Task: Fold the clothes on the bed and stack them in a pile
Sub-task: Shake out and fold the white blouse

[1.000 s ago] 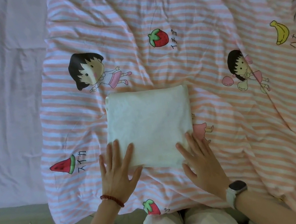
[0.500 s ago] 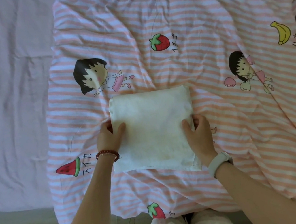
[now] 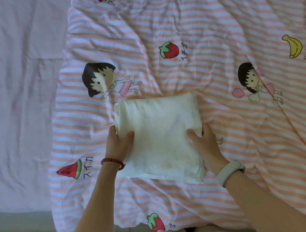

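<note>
Centrally, on wrinkled pink-and-white striped cartoon-print quilt (image 3: 183,21) over lilac bedsheet (image 3: 7,78) at nine o'clock, folded cream-white square garment (image 3: 161,134), gripped at its sides by left hand (image 3: 118,146) and right hand (image 3: 207,145), thumbs on top, fingers curled under.

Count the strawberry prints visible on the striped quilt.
2: one strawberry above the folded white cloth, another at the quilt's near edge. Folds may hide others.
</note>
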{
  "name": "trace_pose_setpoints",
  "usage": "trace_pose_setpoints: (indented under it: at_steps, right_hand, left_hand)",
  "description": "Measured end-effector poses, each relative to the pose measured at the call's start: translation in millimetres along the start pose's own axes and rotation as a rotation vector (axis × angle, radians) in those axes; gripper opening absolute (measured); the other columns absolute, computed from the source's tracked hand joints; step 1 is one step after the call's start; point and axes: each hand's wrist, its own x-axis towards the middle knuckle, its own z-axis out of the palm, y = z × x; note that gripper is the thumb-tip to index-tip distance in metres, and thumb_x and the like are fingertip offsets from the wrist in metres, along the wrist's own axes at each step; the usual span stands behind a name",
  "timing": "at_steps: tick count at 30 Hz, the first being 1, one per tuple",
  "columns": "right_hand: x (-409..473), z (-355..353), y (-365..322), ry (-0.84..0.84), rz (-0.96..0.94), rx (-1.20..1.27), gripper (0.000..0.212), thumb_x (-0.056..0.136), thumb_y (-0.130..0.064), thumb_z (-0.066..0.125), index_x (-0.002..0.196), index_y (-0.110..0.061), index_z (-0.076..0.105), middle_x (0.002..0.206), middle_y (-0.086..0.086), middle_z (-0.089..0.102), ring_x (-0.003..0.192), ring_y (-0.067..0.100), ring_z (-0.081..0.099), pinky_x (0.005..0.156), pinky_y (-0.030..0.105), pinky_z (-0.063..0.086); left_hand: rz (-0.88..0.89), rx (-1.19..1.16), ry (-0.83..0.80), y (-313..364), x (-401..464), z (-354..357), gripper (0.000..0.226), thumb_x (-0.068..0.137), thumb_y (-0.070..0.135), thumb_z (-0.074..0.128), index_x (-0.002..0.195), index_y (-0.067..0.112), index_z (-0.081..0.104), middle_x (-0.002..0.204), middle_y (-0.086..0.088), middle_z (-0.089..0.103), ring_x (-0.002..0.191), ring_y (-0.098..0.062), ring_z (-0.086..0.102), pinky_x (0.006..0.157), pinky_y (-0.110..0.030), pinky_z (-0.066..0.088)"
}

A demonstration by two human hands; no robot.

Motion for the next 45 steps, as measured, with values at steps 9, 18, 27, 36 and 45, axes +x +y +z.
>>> trace_pose_setpoints:
  at_steps: [9, 18, 27, 36, 45]
  right_hand:
    - [-27, -25, -14, -0.159, -0.154, -0.088, 0.015, 0.090, -0.013, 0.053, 0.090, -0.028, 0.051, 0.092, 0.001, 0.060, 0.077, 0.016, 0.058, 0.064, 0.028, 0.049]
    - [-94, -21, -1, -0.365, -0.276, -0.292, 0.022, 0.091, -0.012, 0.052, 0.104, -0.030, 0.053, 0.094, -0.007, 0.064, 0.083, 0.013, 0.062, 0.066, 0.025, 0.052]
    - [-185, 84, 15, -0.568, -0.380, -0.492, 0.022, 0.092, -0.008, 0.050, 0.111, -0.019, 0.052, 0.100, -0.005, 0.062, 0.092, 0.012, 0.059, 0.076, 0.025, 0.047]
    - [-286, 274, 28, -0.706, -0.405, -0.584, 0.019, 0.090, -0.009, 0.049, 0.107, -0.015, 0.055, 0.096, -0.001, 0.063, 0.088, 0.018, 0.062, 0.070, 0.030, 0.049]
    - [-350, 451, 3, -0.802, -0.510, -0.629, 0.015, 0.089, -0.011, 0.051, 0.099, -0.022, 0.053, 0.090, -0.007, 0.061, 0.079, 0.008, 0.058, 0.061, 0.021, 0.043]
  left_hand:
    - [0.105, -0.054, 0.242, 7, -71, 3, 0.023, 0.083, 0.025, 0.058, 0.102, 0.015, 0.048, 0.075, 0.011, 0.055, 0.071, -0.018, 0.054, 0.058, -0.028, 0.040]
    - [-0.041, -0.200, 0.391, -41, -168, -35, 0.016, 0.086, 0.023, 0.059, 0.098, 0.015, 0.053, 0.079, 0.007, 0.059, 0.075, -0.018, 0.055, 0.061, -0.025, 0.040]
    - [-0.175, -0.339, 0.614, -120, -243, -136, 0.019, 0.080, 0.031, 0.053, 0.078, 0.012, 0.050, 0.069, 0.000, 0.052, 0.061, -0.011, 0.047, 0.053, -0.023, 0.035]
    - [-0.262, -0.395, 0.766, -216, -259, -311, 0.029, 0.088, 0.013, 0.055, 0.065, 0.021, 0.039, 0.061, 0.007, 0.044, 0.055, -0.007, 0.040, 0.050, -0.020, 0.031]
    - [-0.330, -0.546, 0.924, -260, -245, -458, 0.018, 0.088, 0.014, 0.052, 0.073, 0.010, 0.044, 0.066, 0.002, 0.045, 0.057, -0.012, 0.040, 0.053, -0.022, 0.034]
